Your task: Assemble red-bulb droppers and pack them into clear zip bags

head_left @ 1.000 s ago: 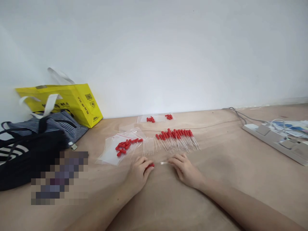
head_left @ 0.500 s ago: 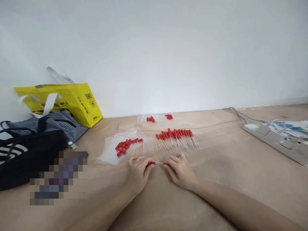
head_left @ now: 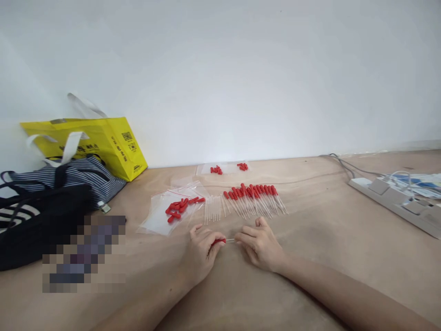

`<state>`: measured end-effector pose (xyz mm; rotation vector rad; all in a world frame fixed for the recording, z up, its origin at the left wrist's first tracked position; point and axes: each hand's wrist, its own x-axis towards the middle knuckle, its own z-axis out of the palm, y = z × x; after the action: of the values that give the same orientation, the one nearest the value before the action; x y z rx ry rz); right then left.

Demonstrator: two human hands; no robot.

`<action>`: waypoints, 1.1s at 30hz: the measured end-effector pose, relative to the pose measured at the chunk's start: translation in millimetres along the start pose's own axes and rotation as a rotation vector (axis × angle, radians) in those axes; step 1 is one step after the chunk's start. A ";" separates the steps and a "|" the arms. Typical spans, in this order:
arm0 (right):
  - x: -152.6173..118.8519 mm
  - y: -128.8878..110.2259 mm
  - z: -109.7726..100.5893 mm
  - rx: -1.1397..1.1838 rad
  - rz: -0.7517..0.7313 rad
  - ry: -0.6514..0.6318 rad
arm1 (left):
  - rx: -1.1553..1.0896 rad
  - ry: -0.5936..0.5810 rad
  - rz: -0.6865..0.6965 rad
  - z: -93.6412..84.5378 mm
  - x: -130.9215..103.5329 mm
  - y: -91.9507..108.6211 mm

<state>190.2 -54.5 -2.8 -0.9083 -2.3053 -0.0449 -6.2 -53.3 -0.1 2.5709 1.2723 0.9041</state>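
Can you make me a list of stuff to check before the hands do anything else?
1. Left hand grips a red cap: ok, it is pinched there.
2. Right hand grips a thin tube: ok, one end is held.
3. Tube and cap lined up: ok, they look end to end.
4. Tube pushed far enough into the cap: cannot tell, the hands hide too much.
5. Loose caps nearby: ok, a pile lies on the bag beyond the left hand.
6. Capped tubes lying neatly apart: not ok, some overlap.
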 end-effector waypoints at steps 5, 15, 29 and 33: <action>-2.0 -2.0 4.4 0.004 0.019 0.024 | -0.010 0.028 0.061 1.5 -0.9 1.8; 3.8 -6.3 12.3 0.094 0.051 -0.015 | -0.006 0.032 0.082 2.5 1.4 0.7; -1.6 3.4 6.7 0.187 0.052 -0.040 | -0.012 -0.064 0.058 -8.6 2.6 5.7; 2.0 1.8 6.1 0.186 0.039 -0.069 | -0.028 -0.116 0.049 -11.1 3.8 7.8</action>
<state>186.8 -50.5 -6.7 -0.8707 -2.3090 0.2181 -5.4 -56.9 13.5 2.6015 1.1626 0.7621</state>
